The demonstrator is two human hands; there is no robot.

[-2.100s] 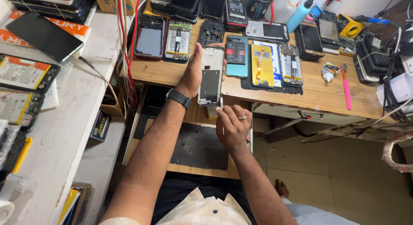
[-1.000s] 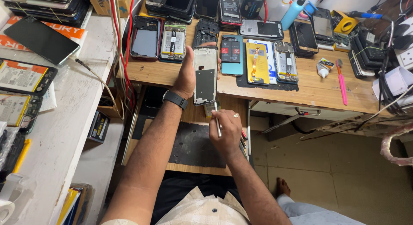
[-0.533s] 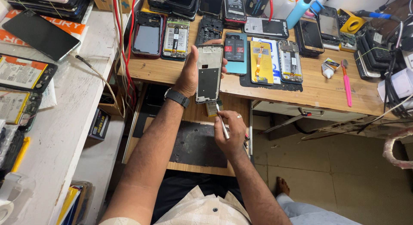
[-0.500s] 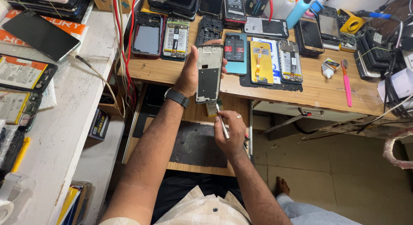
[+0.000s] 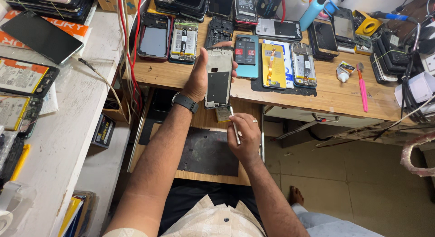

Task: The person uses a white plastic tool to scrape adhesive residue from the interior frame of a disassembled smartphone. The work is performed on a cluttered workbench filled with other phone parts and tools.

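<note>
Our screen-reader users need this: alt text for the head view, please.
A left hand holds up a phone frame while the right hand touches a thin metal tool to its lower edge, above a wooden bench strewn with opened phones.

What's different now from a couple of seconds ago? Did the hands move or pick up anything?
The right hand took up a thin metal tool it was not visibly holding at first, and dropped slightly below the phone frame. The left hand kept its grip on the frame, held upright over the wooden bench. The phones laid out there stayed put.
</note>
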